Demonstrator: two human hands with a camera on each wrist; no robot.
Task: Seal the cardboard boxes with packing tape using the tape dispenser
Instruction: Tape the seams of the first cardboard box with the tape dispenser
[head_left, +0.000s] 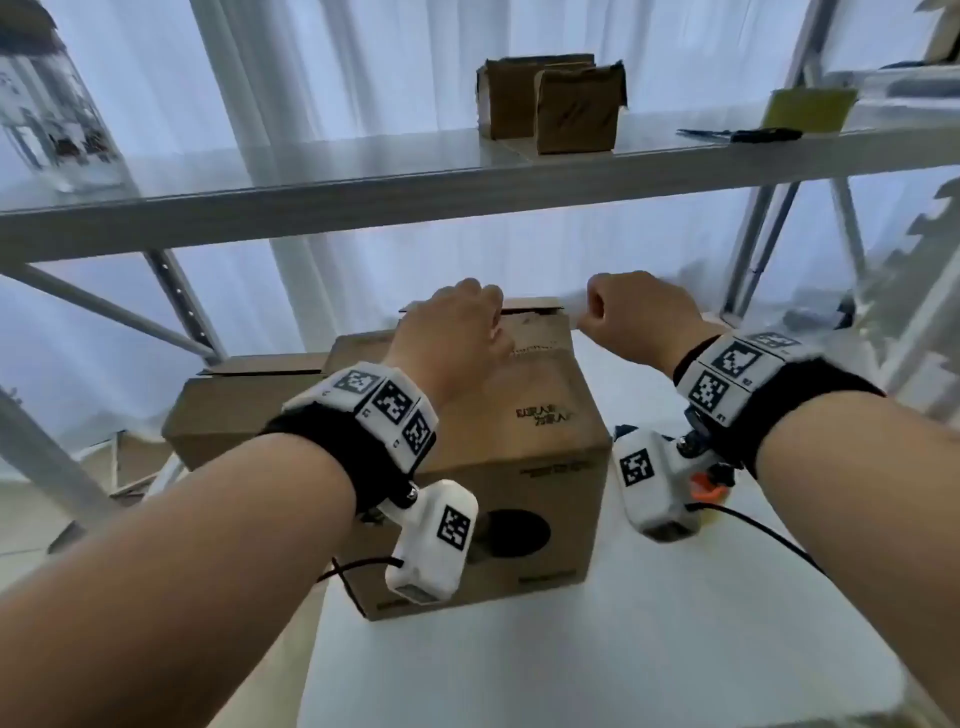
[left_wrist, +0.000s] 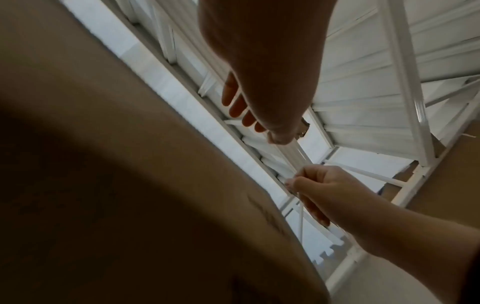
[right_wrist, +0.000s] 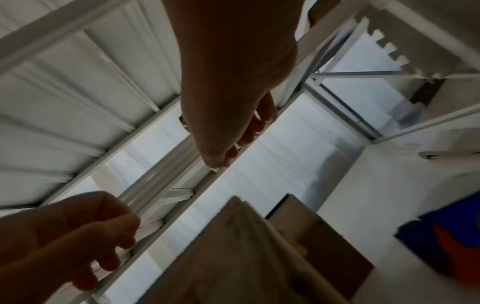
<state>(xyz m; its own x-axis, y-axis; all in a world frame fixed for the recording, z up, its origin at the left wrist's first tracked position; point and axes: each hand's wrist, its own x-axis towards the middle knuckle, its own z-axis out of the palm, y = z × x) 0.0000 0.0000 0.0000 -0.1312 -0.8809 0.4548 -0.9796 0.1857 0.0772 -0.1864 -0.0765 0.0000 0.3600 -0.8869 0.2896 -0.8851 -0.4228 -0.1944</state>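
Forearms reach over the cardboard box (head_left: 519, 441); left hand (head_left: 457, 332) and right hand (head_left: 631, 317), fingers curled, seem to pinch a clear tape strip (right_wrist: 161, 176) stretched nine to three o'clock above the box's twelve o'clock edge, left hand nearer the seam

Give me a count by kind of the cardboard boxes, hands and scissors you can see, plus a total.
Cardboard boxes: 4. The front box and rear box are on the table, and what look like two small boxes are on the shelf.
Hands: 2, left hand and right hand.
Scissors: 1.
Total: 7
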